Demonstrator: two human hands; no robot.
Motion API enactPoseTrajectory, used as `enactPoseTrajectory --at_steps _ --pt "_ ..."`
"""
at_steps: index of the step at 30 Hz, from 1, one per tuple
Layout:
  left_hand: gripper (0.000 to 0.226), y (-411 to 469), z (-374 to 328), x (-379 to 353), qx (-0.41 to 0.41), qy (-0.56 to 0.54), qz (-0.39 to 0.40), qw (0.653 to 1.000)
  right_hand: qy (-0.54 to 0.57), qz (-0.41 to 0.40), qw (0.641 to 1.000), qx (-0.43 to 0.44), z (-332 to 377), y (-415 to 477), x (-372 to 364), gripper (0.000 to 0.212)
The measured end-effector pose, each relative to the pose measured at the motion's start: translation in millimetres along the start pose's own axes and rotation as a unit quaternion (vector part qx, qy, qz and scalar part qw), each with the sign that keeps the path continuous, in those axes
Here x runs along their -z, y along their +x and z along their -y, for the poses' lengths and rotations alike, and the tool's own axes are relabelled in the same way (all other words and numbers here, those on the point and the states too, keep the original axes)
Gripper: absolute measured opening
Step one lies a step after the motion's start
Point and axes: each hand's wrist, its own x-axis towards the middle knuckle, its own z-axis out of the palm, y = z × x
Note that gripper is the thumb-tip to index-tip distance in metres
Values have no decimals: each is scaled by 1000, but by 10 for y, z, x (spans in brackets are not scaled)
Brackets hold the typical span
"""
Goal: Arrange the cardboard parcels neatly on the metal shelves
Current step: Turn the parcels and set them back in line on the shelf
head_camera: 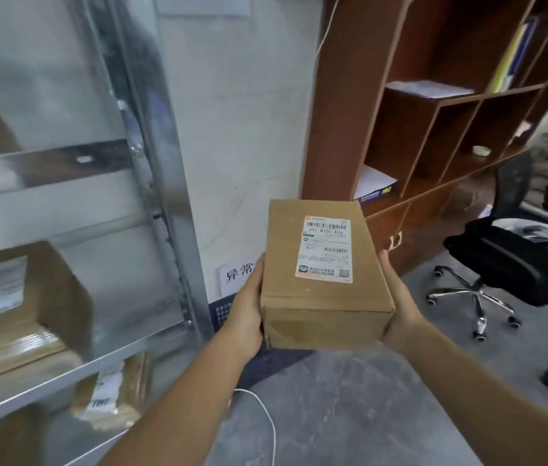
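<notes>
A brown rectangular cardboard parcel [324,274] is clamped label-up between the flat-pressed left hand [245,307] and right hand [400,304], probably for steady carrying toward the grey metal shelves [64,364].

The rectangular cardboard parcel [323,280] was plain brown, its paper shipping label [326,249] white with black barcodes. The metal shelf rack [165,183] was silvery grey.

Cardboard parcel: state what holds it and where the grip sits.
Both hands hold the cardboard parcel: left hand on its left side, right hand on its right side, label facing up.
</notes>
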Motion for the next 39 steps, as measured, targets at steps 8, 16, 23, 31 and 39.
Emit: enactPoseTrajectory --at_steps 8,16,23,31,39 --pt "46 948 -153 -97 -28 -16 -90 995 -16 84 995 -46 324 1205 -21 68" --pt "47 1473 -486 -111 -49 -25 -153 987 -22 152 984 -92 592 2112 -334 63" --pt "51 1827 -551 -12 -99 -51 -212 971 -53 192 969 -146 614 2788 -541 62" --pt "62 2278 -286 217 -117 -57 -246 960 -93 244 947 -185 232 3641 -463 65" --pt "49 3013 587 967 -127 -59 -266 954 -114 224 947 -199 -846 4481 11 57"
